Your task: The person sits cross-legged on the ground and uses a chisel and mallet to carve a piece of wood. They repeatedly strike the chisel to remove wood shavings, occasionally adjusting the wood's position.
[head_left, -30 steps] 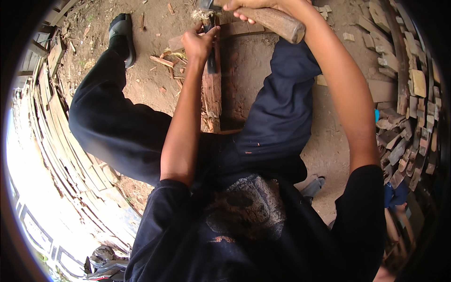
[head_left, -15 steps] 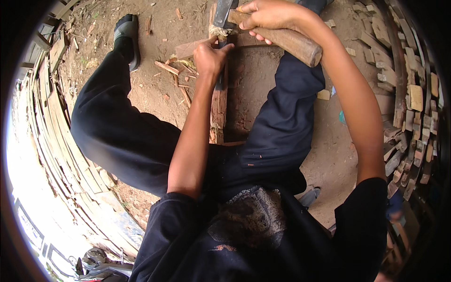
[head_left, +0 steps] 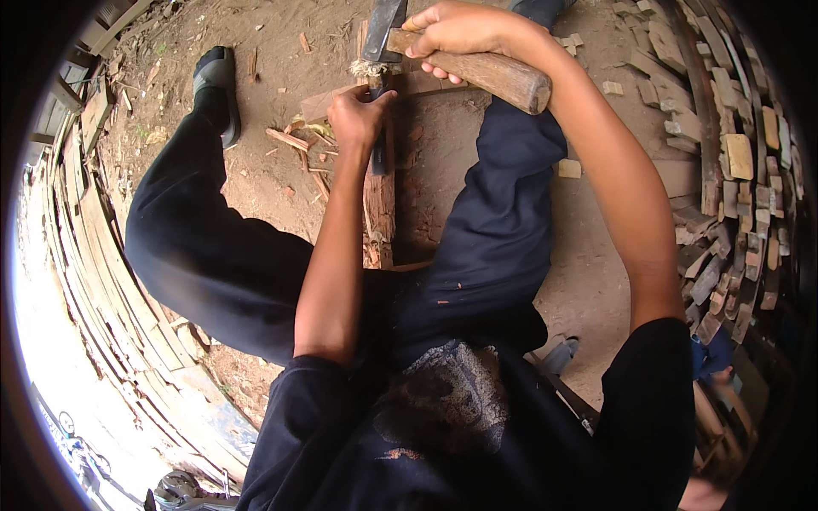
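Note:
My left hand (head_left: 356, 115) is closed around a chisel (head_left: 379, 159), whose dark metal blade points back toward me. Pale, frayed fibres ring the chisel's far end. The blade lies along a reddish, split wooden beam (head_left: 379, 204) between my legs. My right hand (head_left: 460, 30) grips a hammer (head_left: 490, 75) by its thick wooden handle, close to the head. The dark hammer head is right at the frayed chisel end; whether they touch I cannot tell. Under my hands, part of the beam is hidden.
A reddish crosspiece (head_left: 319, 104) lies across the beam's far part. Wood splinters (head_left: 288, 139) litter the dirt floor. Stacked wood offcuts (head_left: 737, 157) line the right side, and long boards (head_left: 128, 298) the left. My legs, in dark trousers, flank the beam.
The whole view has shifted, so the hands, tools and beam appear farther left. Both hands keep their grips, and the hammer head stays by the chisel's frayed end.

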A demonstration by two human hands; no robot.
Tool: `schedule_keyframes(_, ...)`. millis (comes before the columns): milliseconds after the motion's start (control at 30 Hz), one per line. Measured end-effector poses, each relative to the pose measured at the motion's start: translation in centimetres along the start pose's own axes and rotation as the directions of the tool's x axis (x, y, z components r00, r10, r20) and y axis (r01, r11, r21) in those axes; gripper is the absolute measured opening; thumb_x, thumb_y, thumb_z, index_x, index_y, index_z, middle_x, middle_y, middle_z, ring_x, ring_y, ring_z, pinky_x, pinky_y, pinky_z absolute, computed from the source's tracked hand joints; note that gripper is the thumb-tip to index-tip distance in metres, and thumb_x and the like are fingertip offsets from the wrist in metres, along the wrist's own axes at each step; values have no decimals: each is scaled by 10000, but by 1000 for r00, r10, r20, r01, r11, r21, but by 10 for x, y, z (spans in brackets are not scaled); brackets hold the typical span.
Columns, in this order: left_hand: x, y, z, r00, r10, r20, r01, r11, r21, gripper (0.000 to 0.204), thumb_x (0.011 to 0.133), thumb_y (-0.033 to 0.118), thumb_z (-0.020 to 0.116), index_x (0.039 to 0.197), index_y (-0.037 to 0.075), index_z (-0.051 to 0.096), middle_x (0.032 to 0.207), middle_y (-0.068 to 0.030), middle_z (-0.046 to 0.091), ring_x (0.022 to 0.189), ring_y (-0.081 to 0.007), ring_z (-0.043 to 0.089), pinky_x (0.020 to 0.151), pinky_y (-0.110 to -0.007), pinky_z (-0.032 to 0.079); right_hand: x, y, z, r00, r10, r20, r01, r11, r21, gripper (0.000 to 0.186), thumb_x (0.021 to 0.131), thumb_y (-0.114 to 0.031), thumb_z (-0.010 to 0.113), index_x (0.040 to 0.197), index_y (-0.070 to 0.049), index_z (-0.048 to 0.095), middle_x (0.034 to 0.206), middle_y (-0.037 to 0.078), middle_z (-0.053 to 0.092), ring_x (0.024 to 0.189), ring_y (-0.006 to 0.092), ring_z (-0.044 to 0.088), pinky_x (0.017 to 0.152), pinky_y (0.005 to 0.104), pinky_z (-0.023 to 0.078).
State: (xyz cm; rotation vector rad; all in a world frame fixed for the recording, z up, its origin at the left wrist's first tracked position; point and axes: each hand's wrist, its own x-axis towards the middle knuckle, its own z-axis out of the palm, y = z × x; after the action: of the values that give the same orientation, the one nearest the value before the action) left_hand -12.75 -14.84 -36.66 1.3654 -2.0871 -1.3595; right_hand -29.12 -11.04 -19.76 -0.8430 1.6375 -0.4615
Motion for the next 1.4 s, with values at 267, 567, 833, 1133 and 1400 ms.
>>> schedule_keyframes(267,-2,2,3,999,10,-51,-7,999,41,438,698,371,815,890,-13,724,678,-158,685,594,-210,669,605,-367,518,4,-6,7,964,-141,-224,143,990,-11,125,870,-70,533,913,40,575,691,120,594,579,210,594,501,341,502)
schedule_keyframes(567,-12,-9,11,992,95,-87,-89,993,80,430,700,365,814,909,1,720,668,-164,680,621,-249,682,620,-378,527,7,14,15,995,35,-98,-35,999,-4,123,877,-80,538,912,32,576,712,116,600,586,206,594,514,331,505)
schedule_keyframes(833,-1,10,-1,996,68,-54,-69,998,-9,553,700,315,830,1075,-56,662,724,-214,685,663,-250,696,646,-363,545,-16,-11,8,970,-102,-222,104,995,-4,128,876,-66,511,952,14,577,731,66,574,621,162,571,526,315,495)
schedule_keyframes(1133,-1,4,-1,988,132,-74,-128,990,58,593,702,378,810,1097,-39,659,747,-182,701,698,-231,707,688,-353,548,-25,-22,1,980,-25,-195,6,996,-94,136,879,-51,499,963,31,568,729,80,575,631,179,583,530,322,504)
schedule_keyframes(1400,6,4,2,998,53,-30,-53,999,6,537,712,333,812,1070,-41,671,757,-195,696,695,-250,700,698,-357,541,-13,-7,9,986,-32,-166,17,995,-94,99,870,-67,525,910,4,582,693,62,561,632,172,577,529,319,494)
